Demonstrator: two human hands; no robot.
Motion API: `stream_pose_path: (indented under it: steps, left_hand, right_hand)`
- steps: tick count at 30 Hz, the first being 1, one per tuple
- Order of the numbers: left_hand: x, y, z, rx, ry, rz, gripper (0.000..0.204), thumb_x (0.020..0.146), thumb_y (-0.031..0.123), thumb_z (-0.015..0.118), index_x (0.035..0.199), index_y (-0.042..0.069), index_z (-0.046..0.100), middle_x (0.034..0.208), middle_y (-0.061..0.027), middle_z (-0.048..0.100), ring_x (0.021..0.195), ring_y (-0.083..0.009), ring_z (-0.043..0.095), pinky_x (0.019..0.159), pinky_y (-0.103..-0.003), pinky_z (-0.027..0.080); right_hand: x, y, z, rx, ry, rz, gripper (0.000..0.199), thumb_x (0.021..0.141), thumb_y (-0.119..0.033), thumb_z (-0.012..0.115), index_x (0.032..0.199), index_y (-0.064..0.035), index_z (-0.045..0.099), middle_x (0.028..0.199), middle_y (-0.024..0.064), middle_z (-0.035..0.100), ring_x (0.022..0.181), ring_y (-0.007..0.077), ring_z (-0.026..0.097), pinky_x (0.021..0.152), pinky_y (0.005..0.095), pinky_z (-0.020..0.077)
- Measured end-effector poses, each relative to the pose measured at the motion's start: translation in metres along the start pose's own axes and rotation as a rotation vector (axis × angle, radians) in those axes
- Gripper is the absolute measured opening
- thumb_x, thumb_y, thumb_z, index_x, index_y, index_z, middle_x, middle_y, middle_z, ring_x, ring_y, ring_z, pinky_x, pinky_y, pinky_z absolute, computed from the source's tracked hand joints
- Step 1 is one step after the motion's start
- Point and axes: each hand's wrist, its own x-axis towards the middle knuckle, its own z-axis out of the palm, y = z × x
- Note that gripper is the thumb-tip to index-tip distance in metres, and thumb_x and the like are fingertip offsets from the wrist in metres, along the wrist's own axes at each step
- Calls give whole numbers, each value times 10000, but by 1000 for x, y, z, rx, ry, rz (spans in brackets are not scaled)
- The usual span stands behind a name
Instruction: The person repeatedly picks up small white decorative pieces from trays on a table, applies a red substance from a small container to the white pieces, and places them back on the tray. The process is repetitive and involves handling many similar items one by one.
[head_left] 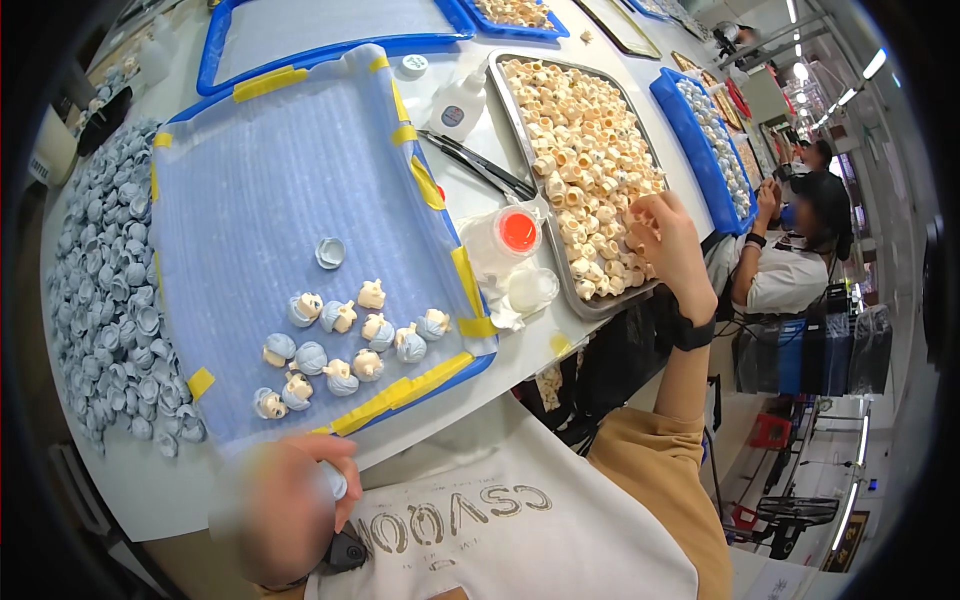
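Observation:
Near the tray's front left corner, my left hand (300,495), partly blurred, is closed around a light blue shell-shaped doll hair piece (333,481). Over the right side of a metal tray (603,308), my right hand (665,240) has its fingers curled together among small cream doll heads (575,150); whatever they pinch is hidden. Between the hands lies a blue tray lined with translucent sheet (260,180) and edged with yellow tape. Several doll heads, most with blue hair pieces (340,377), stand near its front edge. A single hollow hair piece (330,253) lies behind them.
Loose blue hair pieces (115,300) are heaped at the left. Between the trays are black tweezers (480,165), a white bottle (458,108), an orange-red round container (518,232) and a translucent cup (532,289). Another person (790,265) sits at the right beyond a filled blue tray (675,115).

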Motion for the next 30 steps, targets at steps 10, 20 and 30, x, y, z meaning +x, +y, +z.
stream_pose_path:
  steps: [10,20,30]
  left_hand:
    - [10,-8,10,339,-154,182,316,887,291,497,1002,-2,524,853,-98,509,652,-135,448,550,-251,375]
    - [10,-7,2,188,-375,10,402,894,416,506,912,16,475,819,-86,548,618,-155,480,545,-270,388]
    - [16,-14,-1,270,-277,181,319,940,281,404,985,-16,509,829,-111,540,640,-153,512,574,-256,409]
  right_hand:
    - [-42,-189,-23,964,-154,-895,260,746,-96,631,984,4,610,859,126,570,684,204,569,527,269,454]
    - [-48,-229,6,950,-64,-890,334,734,-134,665,1002,37,565,736,56,484,585,153,483,469,252,388]
    - [-41,-221,6,964,-3,-864,301,655,-90,689,924,33,637,902,129,593,664,215,577,545,267,468]
